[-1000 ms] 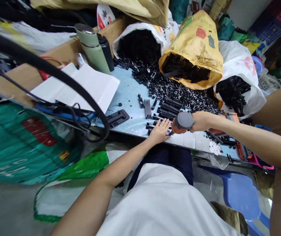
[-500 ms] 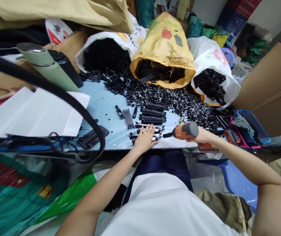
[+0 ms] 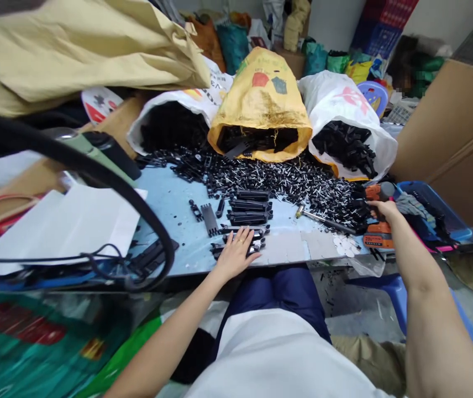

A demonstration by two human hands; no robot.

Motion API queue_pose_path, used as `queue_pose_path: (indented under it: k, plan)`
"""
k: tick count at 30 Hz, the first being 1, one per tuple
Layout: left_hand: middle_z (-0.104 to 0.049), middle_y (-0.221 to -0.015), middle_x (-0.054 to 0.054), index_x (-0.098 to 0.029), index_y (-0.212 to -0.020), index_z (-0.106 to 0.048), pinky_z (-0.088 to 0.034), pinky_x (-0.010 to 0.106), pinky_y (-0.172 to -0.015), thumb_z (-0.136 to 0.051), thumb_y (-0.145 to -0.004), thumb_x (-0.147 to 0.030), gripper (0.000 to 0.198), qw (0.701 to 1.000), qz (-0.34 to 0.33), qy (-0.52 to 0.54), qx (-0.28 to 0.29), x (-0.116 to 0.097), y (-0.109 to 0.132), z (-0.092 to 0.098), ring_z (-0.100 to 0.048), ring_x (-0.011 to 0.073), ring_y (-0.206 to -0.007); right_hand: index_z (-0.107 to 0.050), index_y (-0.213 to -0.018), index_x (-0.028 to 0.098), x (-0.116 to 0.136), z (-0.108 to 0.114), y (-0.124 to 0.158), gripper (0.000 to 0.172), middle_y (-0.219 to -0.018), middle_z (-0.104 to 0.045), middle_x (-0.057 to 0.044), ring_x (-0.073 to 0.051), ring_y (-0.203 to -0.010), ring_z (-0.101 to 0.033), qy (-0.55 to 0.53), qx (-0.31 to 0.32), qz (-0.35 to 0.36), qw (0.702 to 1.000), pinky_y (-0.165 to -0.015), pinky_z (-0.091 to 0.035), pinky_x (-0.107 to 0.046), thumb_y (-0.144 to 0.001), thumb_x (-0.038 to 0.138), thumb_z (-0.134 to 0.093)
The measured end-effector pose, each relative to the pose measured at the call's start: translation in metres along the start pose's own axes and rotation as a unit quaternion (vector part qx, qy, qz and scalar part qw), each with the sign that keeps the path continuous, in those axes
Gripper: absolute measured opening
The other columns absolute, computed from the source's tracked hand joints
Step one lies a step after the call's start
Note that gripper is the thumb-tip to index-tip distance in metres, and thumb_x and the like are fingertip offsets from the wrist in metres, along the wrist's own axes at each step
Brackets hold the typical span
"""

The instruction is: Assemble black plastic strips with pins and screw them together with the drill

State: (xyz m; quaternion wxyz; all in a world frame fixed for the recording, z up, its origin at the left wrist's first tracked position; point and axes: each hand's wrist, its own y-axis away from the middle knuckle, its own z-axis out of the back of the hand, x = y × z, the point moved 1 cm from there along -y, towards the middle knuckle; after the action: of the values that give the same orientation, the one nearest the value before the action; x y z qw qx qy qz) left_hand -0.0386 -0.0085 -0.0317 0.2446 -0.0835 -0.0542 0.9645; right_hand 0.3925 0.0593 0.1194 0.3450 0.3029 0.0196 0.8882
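My left hand (image 3: 234,255) lies flat, fingers stretched out, over a row of black plastic parts (image 3: 243,229) near the table's front edge. Bright metal shows on some of the parts beside its fingers. More dark parts (image 3: 250,204) are lined up just behind. Far to the right, my right hand (image 3: 383,211) is around the handle of an orange and grey cordless drill (image 3: 373,192), which is down at the table's right side. Its battery (image 3: 377,240) faces the front edge. Some of the right fingers are hidden. A hammer (image 3: 323,218) lies between the hands.
Black parts and pins (image 3: 278,176) form a heap along the back, before a yellow sack (image 3: 261,110) and two white sacks (image 3: 346,94). A blue tray (image 3: 452,213) stands at right. A black cable (image 3: 137,193) arches in front at left, near a green flask (image 3: 104,157).
My right hand has carried the drill away from the row of parts to the table's right side. My left hand stays flat on the parts. The view has shifted.
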Motion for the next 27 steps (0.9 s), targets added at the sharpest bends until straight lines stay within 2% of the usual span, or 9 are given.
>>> queue_pose_path:
  k: [4,6,8,10,13,16,19,23,27]
  plan:
    - [-0.055,-0.121,0.019,-0.009,-0.117,-0.054,-0.041,0.044,-0.095,-0.034,-0.090,-0.042,0.047,0.993,0.085,0.004,-0.080,0.014,0.023,0.014,-0.051,0.0290,-0.115,-0.060,-0.085,0.011,0.001,0.007,0.003,0.036,-0.067,-0.059,-0.017,-0.029,-0.074,-0.061,0.098,-0.050,-0.035,0.993,-0.061,-0.046,-0.037,-0.066,0.041,-0.067]
    - [-0.063,-0.102,0.017,-0.012,-0.103,-0.060,-0.049,0.040,-0.083,-0.035,-0.090,-0.038,0.039,0.982,0.155,0.009,-0.104,0.025,0.038,0.018,-0.060,0.0274,-0.097,-0.063,-0.097,0.012,0.003,0.010,0.015,0.044,-0.095,-0.059,-0.029,-0.039,-0.101,-0.055,0.183,-0.158,-0.021,0.970,-0.071,-0.044,-0.045,-0.069,0.046,-0.063]
    - [-0.065,-0.086,0.012,-0.016,-0.091,-0.062,-0.052,0.035,-0.071,-0.035,-0.091,-0.034,0.032,0.978,0.181,0.036,-0.101,0.034,0.050,0.017,-0.063,0.0241,-0.081,-0.060,-0.110,0.017,0.009,0.003,0.030,0.044,-0.117,-0.051,-0.030,-0.038,-0.117,-0.045,0.203,-0.280,0.052,0.937,-0.082,-0.040,-0.048,-0.078,0.046,-0.051]
    - [-0.065,-0.080,0.009,-0.018,-0.085,-0.060,-0.052,0.031,-0.067,-0.034,-0.091,-0.030,0.029,0.978,0.174,0.072,-0.093,0.039,0.054,0.013,-0.064,0.0214,-0.075,-0.057,-0.115,0.018,0.024,-0.020,0.045,0.042,-0.122,-0.051,-0.025,-0.033,-0.119,-0.044,0.181,-0.307,0.165,0.920,-0.091,-0.038,-0.045,-0.083,0.039,-0.040]
    - [-0.065,-0.078,0.008,-0.017,-0.083,-0.059,-0.052,0.030,-0.068,-0.037,-0.091,-0.027,0.025,0.974,0.175,0.110,-0.095,0.038,0.048,0.006,-0.064,0.0201,-0.074,-0.058,-0.112,0.010,0.068,-0.086,0.066,0.041,-0.115,-0.057,-0.019,-0.025,-0.113,-0.049,0.179,-0.155,0.343,0.909,-0.101,-0.036,-0.036,-0.085,0.032,-0.036]
    - [-0.065,-0.080,0.008,-0.017,-0.085,-0.058,-0.051,0.030,-0.071,-0.042,-0.089,-0.026,0.019,0.964,0.198,0.141,-0.106,0.027,0.036,0.007,-0.064,0.0206,-0.077,-0.057,-0.114,0.013,0.128,-0.166,0.084,0.039,-0.123,-0.054,-0.013,-0.020,-0.116,-0.046,0.230,0.021,0.506,0.831,-0.102,-0.035,-0.030,-0.088,0.029,-0.032]
    - [-0.064,-0.086,0.011,-0.015,-0.093,-0.058,-0.049,0.033,-0.076,-0.047,-0.085,-0.029,0.019,0.935,0.259,0.189,-0.152,0.014,0.035,0.016,-0.062,0.0226,-0.084,-0.051,-0.122,0.012,0.181,-0.226,0.092,0.042,-0.126,-0.051,-0.014,-0.021,-0.116,-0.047,0.311,0.109,0.549,0.768,-0.099,-0.037,-0.030,-0.084,0.014,-0.034]
    - [-0.061,-0.070,0.004,-0.017,-0.080,-0.059,-0.047,0.028,-0.066,-0.052,-0.081,-0.038,0.022,0.849,0.329,0.396,-0.119,-0.007,0.049,0.020,-0.059,0.0170,-0.065,-0.056,-0.117,0.010,0.219,-0.252,0.082,0.044,-0.114,-0.060,-0.014,-0.022,-0.107,-0.054,0.360,0.164,0.544,0.740,-0.091,-0.041,-0.030,-0.075,0.005,-0.046]
    - [-0.055,-0.061,-0.001,-0.017,-0.071,-0.054,-0.038,0.021,-0.046,-0.058,-0.076,-0.045,0.029,0.633,0.409,0.657,0.020,-0.031,0.064,0.008,-0.051,0.0098,-0.047,-0.061,-0.111,0.017,0.235,-0.245,0.067,0.040,-0.105,-0.065,-0.006,-0.017,-0.095,-0.060,0.367,0.234,0.551,0.713,-0.085,-0.045,-0.025,-0.071,0.019,-0.061]
